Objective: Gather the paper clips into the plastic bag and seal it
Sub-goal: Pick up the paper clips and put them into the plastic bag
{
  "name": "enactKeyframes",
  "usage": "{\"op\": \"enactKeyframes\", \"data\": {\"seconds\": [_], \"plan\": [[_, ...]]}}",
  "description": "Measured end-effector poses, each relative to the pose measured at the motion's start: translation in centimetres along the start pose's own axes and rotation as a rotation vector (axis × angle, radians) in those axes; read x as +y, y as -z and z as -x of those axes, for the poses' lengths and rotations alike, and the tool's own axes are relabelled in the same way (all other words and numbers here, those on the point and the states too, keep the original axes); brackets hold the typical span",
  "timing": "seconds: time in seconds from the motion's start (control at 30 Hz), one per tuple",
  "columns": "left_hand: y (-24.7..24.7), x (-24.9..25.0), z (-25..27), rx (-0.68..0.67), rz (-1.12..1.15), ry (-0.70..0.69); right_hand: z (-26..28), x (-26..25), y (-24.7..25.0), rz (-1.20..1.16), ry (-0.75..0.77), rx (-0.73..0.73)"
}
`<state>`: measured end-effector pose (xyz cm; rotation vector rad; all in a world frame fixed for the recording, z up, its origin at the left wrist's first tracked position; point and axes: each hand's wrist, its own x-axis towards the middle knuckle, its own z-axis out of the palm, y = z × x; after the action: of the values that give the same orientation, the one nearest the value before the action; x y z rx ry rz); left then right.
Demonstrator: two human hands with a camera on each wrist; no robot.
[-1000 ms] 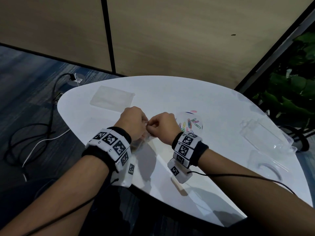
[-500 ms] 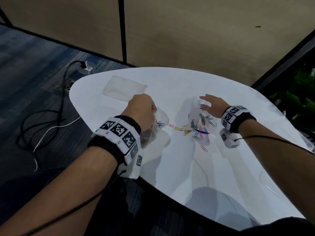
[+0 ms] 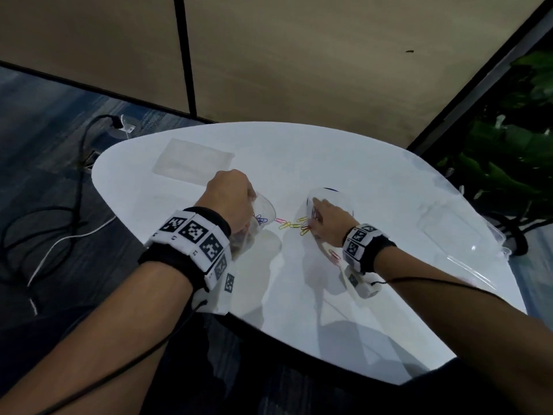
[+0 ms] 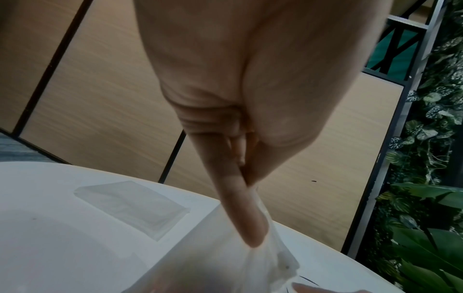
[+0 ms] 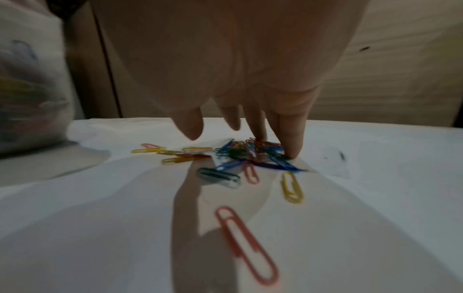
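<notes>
My left hand [image 3: 236, 202] pinches the rim of a clear plastic bag [image 3: 263, 215] between thumb and forefinger, its mouth turned to the right. In the left wrist view the fingertips [image 4: 253, 234] press the bag's film [image 4: 225, 267]. A few paper clips [image 3: 259, 219] lie inside the bag. My right hand [image 3: 324, 221] is flat on the table, its straight fingertips [image 5: 293, 146] touching a heap of coloured paper clips [image 5: 250, 154]. Loose clips [image 3: 291, 224] trail between the two hands. One pink clip [image 5: 245, 243] lies by my right wrist.
A stack of clear bags [image 3: 191, 160] lies at the white table's [image 3: 299, 151] far left. Clear plastic containers [image 3: 457, 235] sit at its right edge. Cables [image 3: 59, 205] run over the floor on the left, and a plant [image 3: 508, 163] stands on the right.
A second ago both hands were together at the bag. My right hand left it, reached out to the clips, and has slid leftward with them towards the bag. My left hand keeps its hold.
</notes>
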<state>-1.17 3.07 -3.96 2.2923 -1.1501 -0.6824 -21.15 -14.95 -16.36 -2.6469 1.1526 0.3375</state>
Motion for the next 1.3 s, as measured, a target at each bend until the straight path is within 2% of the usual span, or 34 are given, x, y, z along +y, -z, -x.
{"op": "enactKeyframes", "data": {"seconds": [0.17, 0.27, 0.37, 0.53, 0.63, 0.7, 0.8, 0.9, 0.97, 1.1, 1.17, 1.2, 1.3], "plan": [[-0.6, 0.6, 0.2, -0.032, -0.03, -0.018, 0.0, -2.8, -0.7, 0.175, 0.166, 0.017], [-0.5, 0.6, 0.2, -0.039, -0.042, -0.018, 0.7, -3.6, -0.4, 0.276, 0.175, -0.004], [-0.5, 0.4, 0.2, -0.027, -0.044, -0.021, 1.0, -2.5, 0.3, 0.23, 0.109, 0.015], [-0.5, 0.6, 0.1, -0.013, -0.04, -0.038, 1.2, 0.7, 1.9, -0.33, -0.193, 0.181], [-0.7, 0.7, 0.1, -0.013, -0.04, -0.033, 1.5, 1.2, 3.5, -0.958, -0.41, 0.157], [-0.7, 0.7, 0.1, -0.016, -0.031, -0.024, 1.8, 0.3, 5.2, -1.355, -0.405, 0.14], [-0.6, 0.8, 0.1, -0.01, -0.017, -0.018, 2.6, -2.6, 8.0, -1.605, -0.232, -0.007], [-0.7, 0.9, 0.2, -0.008, -0.006, -0.011, 3.9, -6.5, 9.6, -1.576, -0.072, -0.16], [-0.7, 1.0, 0.4, -0.015, -0.002, -0.016, 4.4, -8.6, 9.1, -1.476, -0.034, -0.17], [-0.4, 1.0, 0.6, -0.014, 0.015, -0.016, 4.1, -10.7, 6.9, -1.052, 0.096, -0.068], [-0.1, 0.8, 0.6, -0.003, 0.03, -0.007, 4.0, -11.0, 7.1, -0.792, 0.194, -0.074], [0.0, 0.7, 0.5, 0.001, 0.033, -0.002, 3.9, -11.0, 7.5, -0.752, 0.229, -0.072], [0.4, 0.2, 0.3, -0.003, 0.042, 0.013, 3.6, -10.3, 8.6, -0.934, 0.223, 0.029]]}}
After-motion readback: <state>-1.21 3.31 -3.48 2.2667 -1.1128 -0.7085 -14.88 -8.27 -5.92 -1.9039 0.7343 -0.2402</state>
